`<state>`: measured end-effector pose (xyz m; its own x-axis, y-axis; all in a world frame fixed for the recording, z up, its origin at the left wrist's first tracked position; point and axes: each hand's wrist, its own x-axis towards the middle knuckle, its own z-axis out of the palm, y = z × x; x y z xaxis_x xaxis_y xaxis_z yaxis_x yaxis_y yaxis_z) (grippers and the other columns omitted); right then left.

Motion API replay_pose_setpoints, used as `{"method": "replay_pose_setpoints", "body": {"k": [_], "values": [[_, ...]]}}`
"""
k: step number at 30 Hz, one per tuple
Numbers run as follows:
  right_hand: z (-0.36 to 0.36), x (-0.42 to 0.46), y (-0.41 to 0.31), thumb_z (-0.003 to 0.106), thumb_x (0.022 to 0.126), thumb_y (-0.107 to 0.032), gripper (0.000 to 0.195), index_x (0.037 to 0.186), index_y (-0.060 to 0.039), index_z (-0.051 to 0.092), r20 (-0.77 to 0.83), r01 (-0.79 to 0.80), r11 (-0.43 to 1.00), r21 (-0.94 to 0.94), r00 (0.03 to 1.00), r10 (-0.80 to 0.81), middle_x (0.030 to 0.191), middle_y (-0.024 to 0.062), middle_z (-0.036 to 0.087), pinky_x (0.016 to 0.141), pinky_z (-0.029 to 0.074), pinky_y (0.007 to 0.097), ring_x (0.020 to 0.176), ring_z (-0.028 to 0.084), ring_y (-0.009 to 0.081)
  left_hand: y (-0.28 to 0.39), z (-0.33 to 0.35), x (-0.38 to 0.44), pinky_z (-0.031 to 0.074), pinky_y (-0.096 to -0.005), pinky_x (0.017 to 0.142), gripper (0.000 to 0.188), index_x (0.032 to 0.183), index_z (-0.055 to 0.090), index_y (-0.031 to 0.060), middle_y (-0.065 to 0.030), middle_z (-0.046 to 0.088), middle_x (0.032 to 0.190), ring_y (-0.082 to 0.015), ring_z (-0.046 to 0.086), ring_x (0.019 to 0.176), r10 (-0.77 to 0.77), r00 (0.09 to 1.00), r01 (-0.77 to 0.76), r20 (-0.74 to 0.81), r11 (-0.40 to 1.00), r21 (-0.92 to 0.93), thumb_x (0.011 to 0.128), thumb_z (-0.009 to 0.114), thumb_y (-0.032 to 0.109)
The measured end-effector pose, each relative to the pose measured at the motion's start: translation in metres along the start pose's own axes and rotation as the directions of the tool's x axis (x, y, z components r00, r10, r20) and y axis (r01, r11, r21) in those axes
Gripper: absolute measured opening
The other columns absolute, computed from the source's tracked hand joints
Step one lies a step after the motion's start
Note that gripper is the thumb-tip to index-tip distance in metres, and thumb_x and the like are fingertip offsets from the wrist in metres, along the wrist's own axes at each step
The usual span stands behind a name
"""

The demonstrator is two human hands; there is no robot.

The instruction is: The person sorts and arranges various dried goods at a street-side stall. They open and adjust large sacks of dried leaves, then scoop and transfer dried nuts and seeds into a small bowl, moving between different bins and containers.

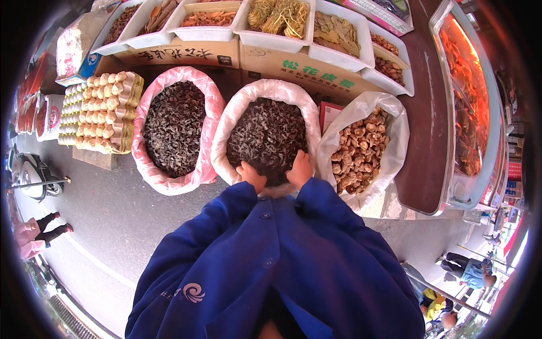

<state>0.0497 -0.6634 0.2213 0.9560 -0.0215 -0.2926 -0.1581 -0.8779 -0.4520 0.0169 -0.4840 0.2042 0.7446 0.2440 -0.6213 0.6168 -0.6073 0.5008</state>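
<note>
Before me stands a sack lined with white plastic, filled with dried black fungus. My left hand is at the near left of its opening, fingertips down at the fungus. At the near right my right hand reaches over the edge, its fingers also low at the fungus. Both hands are curled, and whether they hold any pieces is hidden. A pink-lined sack of similar dried fungus is on the left. On the right, dried shiitake mushrooms fill another sack with a whitish plastic liner.
White plastic trays of dried goods line the back above cardboard boxes. Stacked egg trays stand left. A brown counter and a lit glass display case are right. Passers-by and a parked scooter are farther off.
</note>
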Motion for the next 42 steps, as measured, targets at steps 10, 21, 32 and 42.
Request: {"method": "replay_pose_setpoints", "body": {"k": [10, 21, 32, 42], "values": [[-0.007, -0.020, -0.035, 0.083, 0.065, -0.011, 0.063, 0.118, 0.0004, 0.050, 0.021, -0.089, 0.846, 0.526, 0.996, 0.092, 0.107, 0.0150, 0.063, 0.086, 0.049, 0.0343, 0.100, 0.061, 0.0231, 0.024, -0.012, -0.022, 0.050, -0.0333, 0.093, 0.077, 0.135, 0.037, -0.0101, -0.0207, 0.058, 0.119, -0.0252, 0.060, 0.108, 0.167, 0.986, -0.097, 0.007, 0.606, -0.789, 0.070, 0.075, 0.006], [-0.058, 0.066, -0.031, 0.068, 0.088, -0.022, 0.047, 0.128, -0.0004, 0.054, -0.243, 0.315, 0.881, 0.352, 0.940, -0.239, 0.135, 0.0226, 0.049, 0.104, 0.040, 0.0401, 0.127, 0.048, 0.0384, 0.005, -0.061, 0.049, 0.029, -0.0377, 0.114, 0.059, 0.139, 0.045, -0.0018, -0.0242, 0.035, 0.148, -0.0341, 0.033, 0.140, 0.305, 0.933, -0.357, -0.191, 0.854, -0.378, 0.094, 0.061, 0.032], [-0.034, 0.186, -0.060, 0.046, 0.092, -0.058, 0.069, 0.139, -0.0080, 0.050, 0.227, 0.201, 0.953, 0.229, 0.941, -0.253, 0.145, 0.0211, 0.045, 0.115, 0.027, 0.0420, 0.138, 0.037, 0.0363, 0.028, -0.077, 0.067, 0.038, -0.0455, 0.106, 0.052, 0.133, 0.051, -0.0031, -0.0255, 0.053, 0.133, -0.0416, 0.048, 0.126, 0.405, 0.887, -0.391, -0.220, 0.914, 0.107, 0.101, 0.043, 0.037], [-0.031, 0.212, -0.080, 0.047, 0.088, -0.066, 0.075, 0.132, -0.0065, 0.058, 0.439, 0.136, 0.976, 0.169, 0.877, -0.198, 0.131, 0.0249, 0.057, 0.109, 0.035, 0.0411, 0.128, 0.050, 0.0370, 0.063, -0.067, 0.142, 0.022, -0.0333, 0.118, 0.048, 0.144, 0.038, -0.0036, -0.0211, 0.043, 0.146, -0.0282, 0.032, 0.142, 0.498, 0.858, -0.514, -0.127, 0.822, -0.244, 0.106, 0.037, 0.025]]}}
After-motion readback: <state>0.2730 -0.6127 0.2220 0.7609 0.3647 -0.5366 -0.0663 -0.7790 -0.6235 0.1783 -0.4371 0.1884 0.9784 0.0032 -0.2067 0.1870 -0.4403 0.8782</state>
